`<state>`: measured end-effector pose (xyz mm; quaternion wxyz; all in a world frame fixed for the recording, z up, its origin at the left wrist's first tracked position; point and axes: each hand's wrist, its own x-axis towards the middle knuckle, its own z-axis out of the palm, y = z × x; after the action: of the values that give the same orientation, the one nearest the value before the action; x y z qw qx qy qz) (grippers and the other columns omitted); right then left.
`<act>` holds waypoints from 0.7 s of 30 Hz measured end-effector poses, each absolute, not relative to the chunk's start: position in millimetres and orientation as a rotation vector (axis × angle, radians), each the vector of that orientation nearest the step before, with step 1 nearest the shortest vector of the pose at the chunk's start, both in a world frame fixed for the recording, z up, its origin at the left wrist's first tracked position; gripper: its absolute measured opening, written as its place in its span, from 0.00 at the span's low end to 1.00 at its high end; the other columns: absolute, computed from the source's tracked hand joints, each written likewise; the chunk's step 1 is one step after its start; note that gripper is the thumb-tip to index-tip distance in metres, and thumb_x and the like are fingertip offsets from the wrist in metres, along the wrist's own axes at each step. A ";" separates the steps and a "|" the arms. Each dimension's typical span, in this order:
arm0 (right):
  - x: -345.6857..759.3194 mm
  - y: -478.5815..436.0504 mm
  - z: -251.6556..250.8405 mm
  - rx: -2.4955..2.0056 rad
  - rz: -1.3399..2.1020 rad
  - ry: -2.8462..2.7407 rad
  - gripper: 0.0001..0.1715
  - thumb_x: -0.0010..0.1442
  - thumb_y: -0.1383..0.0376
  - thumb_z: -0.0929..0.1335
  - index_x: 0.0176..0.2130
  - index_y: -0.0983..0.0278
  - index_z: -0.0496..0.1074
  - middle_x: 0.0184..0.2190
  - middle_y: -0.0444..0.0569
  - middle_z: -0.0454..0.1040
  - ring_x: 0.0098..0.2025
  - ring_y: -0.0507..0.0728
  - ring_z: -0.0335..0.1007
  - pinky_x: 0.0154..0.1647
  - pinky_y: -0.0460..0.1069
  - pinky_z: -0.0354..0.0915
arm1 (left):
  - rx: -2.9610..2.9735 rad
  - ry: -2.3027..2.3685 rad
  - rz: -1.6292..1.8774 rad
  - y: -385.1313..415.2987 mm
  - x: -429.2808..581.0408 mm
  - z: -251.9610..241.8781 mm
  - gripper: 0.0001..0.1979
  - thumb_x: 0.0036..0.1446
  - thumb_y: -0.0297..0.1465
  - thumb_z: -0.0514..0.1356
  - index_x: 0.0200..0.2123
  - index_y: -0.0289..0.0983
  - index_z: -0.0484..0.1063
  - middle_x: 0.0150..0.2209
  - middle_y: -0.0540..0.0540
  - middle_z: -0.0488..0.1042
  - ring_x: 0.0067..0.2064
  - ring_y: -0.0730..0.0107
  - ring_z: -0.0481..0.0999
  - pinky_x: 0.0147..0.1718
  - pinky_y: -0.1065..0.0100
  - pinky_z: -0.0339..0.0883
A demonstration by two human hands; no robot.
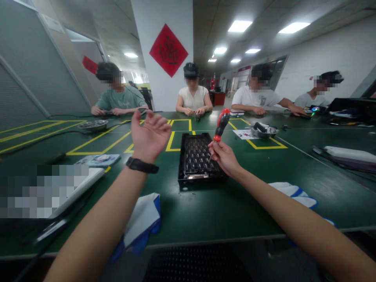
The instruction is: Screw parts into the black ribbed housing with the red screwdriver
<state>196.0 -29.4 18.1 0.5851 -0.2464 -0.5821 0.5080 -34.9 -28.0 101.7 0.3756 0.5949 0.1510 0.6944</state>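
A screwdriver point(222, 124) with a red and black handle is pinched low, near its shaft, by my right hand point(222, 155). Its handle points up and its tip points down over a black open case point(202, 182), which has rows of small shiny metal-looking parts inside. The case lies on the green table in front of me. My left hand point(151, 135) is raised to the left of the case, palm turned up and fingers loosely curled apart, with nothing in it. A black band point(142, 165) circles my left wrist.
White and blue work gloves lie by my left forearm point(143, 215) and right forearm point(293, 192). Metal bowls stand at the left point(93, 125) and right point(265, 132). Yellow tape marks the table point(258, 199). Several people sit across from me. Cables run along the left.
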 end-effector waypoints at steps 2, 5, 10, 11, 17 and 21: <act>196.3 -29.1 17.4 -0.577 1.195 -1.363 0.15 0.56 0.54 0.64 0.33 0.64 0.67 0.21 0.40 0.60 0.19 0.44 0.51 0.20 0.43 0.48 | 1.340 0.161 1.768 -32.8 -55.8 119.8 0.23 0.61 0.42 0.42 0.21 0.38 0.63 0.16 0.53 0.52 0.20 0.75 0.51 0.21 0.71 0.50; 196.7 -29.0 17.2 -0.585 1.218 -1.368 0.15 0.56 0.54 0.64 0.33 0.64 0.66 0.21 0.40 0.60 0.19 0.44 0.51 0.19 0.43 0.46 | 1.255 -0.126 1.653 -38.2 -71.4 142.3 0.23 0.63 0.38 0.37 0.21 0.37 0.60 0.16 0.54 0.49 0.20 0.76 0.45 0.20 0.71 0.48; 197.4 -27.9 17.5 -0.603 1.250 -1.347 0.15 0.56 0.55 0.64 0.32 0.65 0.66 0.21 0.40 0.61 0.18 0.44 0.51 0.18 0.43 0.44 | 1.882 0.248 1.751 -9.2 -51.9 166.7 0.26 0.62 0.45 0.39 0.19 0.37 0.60 0.13 0.56 0.48 0.18 0.78 0.44 0.19 0.70 0.41; 197.5 -27.5 17.4 -0.606 1.251 -1.340 0.14 0.56 0.55 0.64 0.32 0.65 0.66 0.21 0.40 0.61 0.18 0.44 0.50 0.18 0.43 0.43 | 2.111 0.513 1.812 0.9 -46.2 166.6 0.25 0.61 0.43 0.43 0.19 0.36 0.63 0.13 0.55 0.52 0.19 0.79 0.48 0.21 0.69 0.43; 197.6 -26.2 16.4 -0.591 1.268 -1.321 0.13 0.57 0.57 0.64 0.33 0.65 0.66 0.21 0.40 0.61 0.18 0.43 0.51 0.19 0.43 0.43 | 3.394 1.213 0.864 49.8 -36.5 122.7 0.21 0.58 0.39 0.47 0.22 0.33 0.69 0.23 0.45 0.69 0.27 0.70 0.67 0.26 0.68 0.51; 197.4 -27.3 17.1 -0.600 1.286 -1.310 0.13 0.56 0.57 0.65 0.32 0.66 0.66 0.20 0.40 0.61 0.18 0.43 0.50 0.19 0.43 0.43 | 3.694 0.677 0.260 59.5 -35.1 97.2 0.16 0.56 0.37 0.50 0.25 0.34 0.70 0.26 0.43 0.70 0.29 0.70 0.68 0.29 0.68 0.57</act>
<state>197.4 -27.3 17.1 0.5690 -0.2554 -0.5579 0.5476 -35.1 59.5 97.2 -0.3066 0.9340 0.1712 0.0658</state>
